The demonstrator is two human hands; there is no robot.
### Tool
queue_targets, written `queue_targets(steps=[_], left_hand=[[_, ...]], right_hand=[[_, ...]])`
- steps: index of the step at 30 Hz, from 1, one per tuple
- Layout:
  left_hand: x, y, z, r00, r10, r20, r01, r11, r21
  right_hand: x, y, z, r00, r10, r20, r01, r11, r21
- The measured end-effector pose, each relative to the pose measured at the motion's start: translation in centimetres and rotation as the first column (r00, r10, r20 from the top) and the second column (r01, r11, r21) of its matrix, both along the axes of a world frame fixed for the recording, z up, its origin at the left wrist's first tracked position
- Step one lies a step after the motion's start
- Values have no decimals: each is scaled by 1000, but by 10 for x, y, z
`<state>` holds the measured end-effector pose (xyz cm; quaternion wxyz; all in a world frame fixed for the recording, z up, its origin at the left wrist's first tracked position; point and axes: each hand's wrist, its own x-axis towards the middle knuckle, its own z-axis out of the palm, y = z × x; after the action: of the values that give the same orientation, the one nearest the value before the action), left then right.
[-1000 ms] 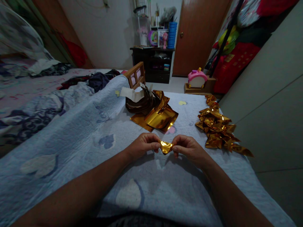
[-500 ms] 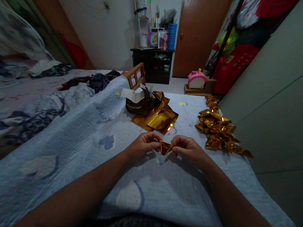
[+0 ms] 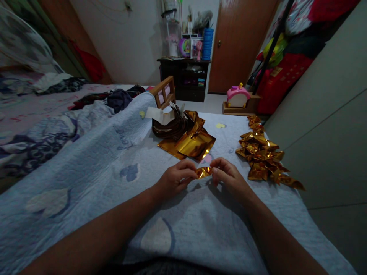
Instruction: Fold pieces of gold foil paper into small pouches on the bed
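Between my two hands is a small folded piece of gold foil paper [image 3: 203, 173], its shiny face catching the light. My left hand [image 3: 178, 176] pinches its left end, and my right hand [image 3: 228, 176] pinches the right end between thumb and fingers. Just beyond them lie loose gold foil sheets [image 3: 196, 144], flat and slightly curled, beside a thick curved stack of paper [image 3: 169, 126] with pale edges sticking up. Over to the right, several folded gold foil pieces [image 3: 259, 152] are heaped near the edge of the bed.
A pale blue quilt with heart shapes [image 3: 177, 202] covers the bed. A small wooden rail [image 3: 164, 91] stands behind the stack. Farther off are a dark cabinet [image 3: 189, 80], a pink toy [image 3: 238, 95] and a brown door [image 3: 229, 46]. Clothes [image 3: 119, 99] lie at the left.
The folded foil piece has been turned and lifted slightly; its dark hollow side showed before, and now a bright, narrower face shows. Both hands still pinch its ends.
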<state>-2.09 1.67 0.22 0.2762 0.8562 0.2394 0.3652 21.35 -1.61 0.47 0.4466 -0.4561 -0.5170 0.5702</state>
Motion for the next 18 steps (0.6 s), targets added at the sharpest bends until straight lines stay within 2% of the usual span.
queue_targets(steps=[4,9,15,18], left_hand=[[1,1,-7,1000,-9,28,4,981,192],[2,0,-10,999,-22,30,12,953,304],[2,-4,-8,998,58,23,-62,966,252],[1,-3,-8,997,70,41,-77,978,193]], right_hand=[[-3,2,-2,998,-23,59,25,999,-22],[-7,3,0,993,-58,107,64,996,-54],[-1,7,3,971,-226,81,231,972,-52],[6,9,5,940,-340,-18,339,939,-57]])
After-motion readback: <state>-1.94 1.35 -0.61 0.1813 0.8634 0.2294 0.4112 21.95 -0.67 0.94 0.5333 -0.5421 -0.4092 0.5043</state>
